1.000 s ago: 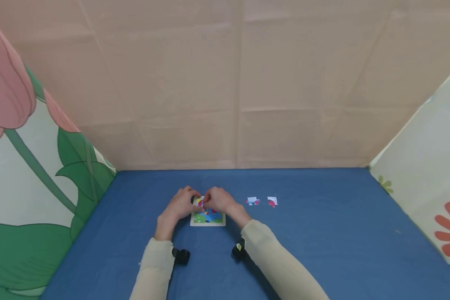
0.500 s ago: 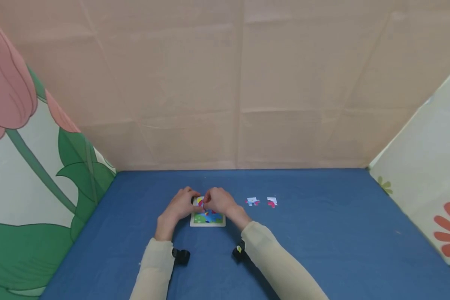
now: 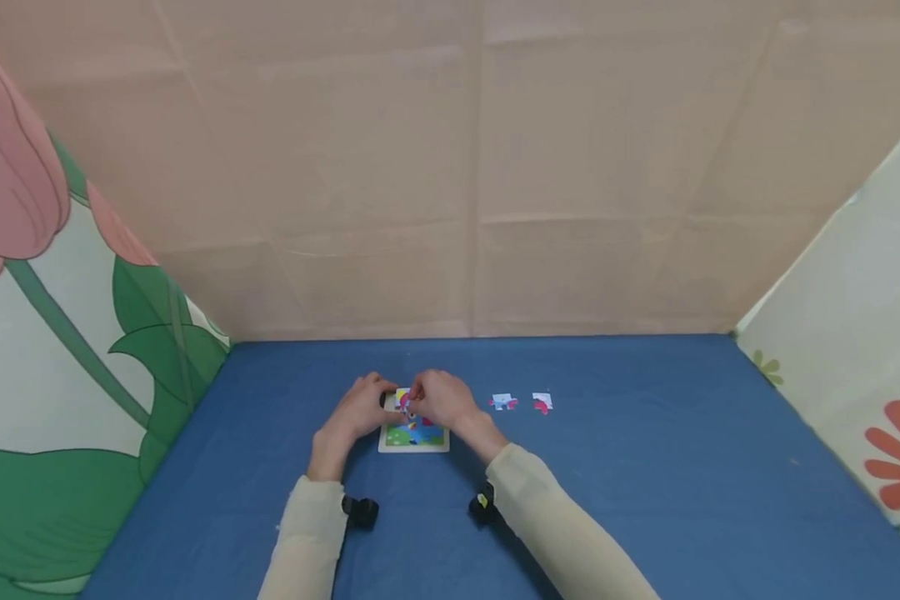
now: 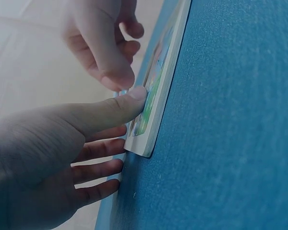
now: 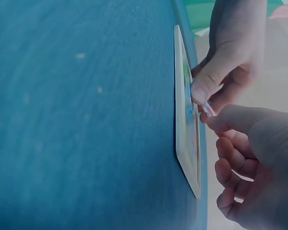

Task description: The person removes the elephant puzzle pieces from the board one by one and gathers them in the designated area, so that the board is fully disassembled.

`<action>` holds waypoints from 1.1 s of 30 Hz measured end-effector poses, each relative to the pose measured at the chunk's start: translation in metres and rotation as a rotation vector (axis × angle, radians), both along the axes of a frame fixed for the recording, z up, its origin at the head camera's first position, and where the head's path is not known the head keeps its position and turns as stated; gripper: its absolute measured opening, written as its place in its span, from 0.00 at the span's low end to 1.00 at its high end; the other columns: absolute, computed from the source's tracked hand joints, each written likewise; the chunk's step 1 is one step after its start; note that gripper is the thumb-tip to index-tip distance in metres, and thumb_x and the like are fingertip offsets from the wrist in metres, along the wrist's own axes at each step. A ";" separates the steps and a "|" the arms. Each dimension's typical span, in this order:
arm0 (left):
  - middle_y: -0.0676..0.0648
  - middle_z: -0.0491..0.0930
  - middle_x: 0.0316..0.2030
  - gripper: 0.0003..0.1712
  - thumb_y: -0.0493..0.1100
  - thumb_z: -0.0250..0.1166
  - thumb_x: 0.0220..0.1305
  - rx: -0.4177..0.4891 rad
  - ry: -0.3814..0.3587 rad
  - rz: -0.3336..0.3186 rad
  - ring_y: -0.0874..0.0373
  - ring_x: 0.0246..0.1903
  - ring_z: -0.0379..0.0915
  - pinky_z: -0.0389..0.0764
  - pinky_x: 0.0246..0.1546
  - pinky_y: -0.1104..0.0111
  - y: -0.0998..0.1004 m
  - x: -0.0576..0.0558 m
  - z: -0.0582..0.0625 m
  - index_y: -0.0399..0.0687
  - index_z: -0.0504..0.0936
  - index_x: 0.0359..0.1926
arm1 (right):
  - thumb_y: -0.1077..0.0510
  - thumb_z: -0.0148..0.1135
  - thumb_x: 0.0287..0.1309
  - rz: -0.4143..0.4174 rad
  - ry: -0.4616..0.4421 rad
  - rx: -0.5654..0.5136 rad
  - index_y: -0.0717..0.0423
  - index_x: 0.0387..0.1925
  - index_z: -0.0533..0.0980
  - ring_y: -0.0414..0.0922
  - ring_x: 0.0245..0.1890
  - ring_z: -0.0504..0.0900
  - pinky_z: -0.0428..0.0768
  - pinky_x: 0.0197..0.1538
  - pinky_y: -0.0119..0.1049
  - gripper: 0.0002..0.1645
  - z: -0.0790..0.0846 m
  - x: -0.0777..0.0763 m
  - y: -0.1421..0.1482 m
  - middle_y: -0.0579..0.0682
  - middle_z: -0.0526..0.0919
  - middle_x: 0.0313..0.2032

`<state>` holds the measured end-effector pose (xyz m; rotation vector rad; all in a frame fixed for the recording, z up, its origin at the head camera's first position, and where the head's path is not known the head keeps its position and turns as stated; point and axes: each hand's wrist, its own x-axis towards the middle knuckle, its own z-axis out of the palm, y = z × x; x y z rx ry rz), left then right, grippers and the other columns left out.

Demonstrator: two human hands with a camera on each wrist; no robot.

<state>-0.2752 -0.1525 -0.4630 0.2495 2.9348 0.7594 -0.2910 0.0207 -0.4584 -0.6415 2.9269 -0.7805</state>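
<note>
A small square jigsaw puzzle board (image 3: 414, 451) with a pale frame and a colourful picture lies on the blue table. My left hand (image 3: 357, 410) is at its left side: the straight thumb (image 4: 127, 103) lies over the picture, and the other fingers stretch out along the board's edge. Over the upper part of the board, my right hand (image 3: 444, 398) pinches a jigsaw piece (image 5: 209, 109) between thumb and index finger. This piece is tilted, close by the left thumb tip. In the head view it shows yellow and pink at the left of the right fingers.
Two loose jigsaw pieces, one light blue and pink (image 3: 503, 402) and one white and pink (image 3: 542, 402), lie right of the board. A beige wall (image 3: 570, 275) rises behind the blue table (image 3: 645, 467). Printed flower panels (image 3: 138, 292) stand at both sides.
My right hand has lifted slightly with the jigsaw piece, which now shows more between the hands. The left hand stays at the board, and the loose pieces lie as before.
</note>
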 end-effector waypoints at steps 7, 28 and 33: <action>0.43 0.75 0.54 0.34 0.54 0.76 0.54 0.004 -0.010 0.008 0.47 0.54 0.67 0.71 0.58 0.51 0.001 0.000 -0.001 0.44 0.81 0.59 | 0.52 0.69 0.59 0.020 0.004 -0.024 0.50 0.31 0.83 0.36 0.25 0.77 0.77 0.32 0.33 0.07 -0.002 0.001 0.010 0.43 0.84 0.29; 0.44 0.74 0.55 0.34 0.55 0.76 0.54 0.009 -0.034 0.028 0.48 0.55 0.67 0.72 0.59 0.51 0.002 0.002 0.000 0.45 0.81 0.59 | 0.56 0.70 0.55 0.023 0.000 -0.124 0.50 0.30 0.83 0.37 0.27 0.77 0.76 0.31 0.31 0.03 -0.007 0.002 0.042 0.42 0.83 0.28; 0.45 0.74 0.55 0.34 0.55 0.76 0.54 0.010 -0.039 0.039 0.49 0.55 0.67 0.72 0.59 0.51 0.001 0.002 0.001 0.45 0.81 0.59 | 0.55 0.70 0.55 0.008 0.008 -0.121 0.48 0.30 0.83 0.37 0.27 0.76 0.75 0.31 0.31 0.02 -0.007 0.000 0.049 0.41 0.82 0.27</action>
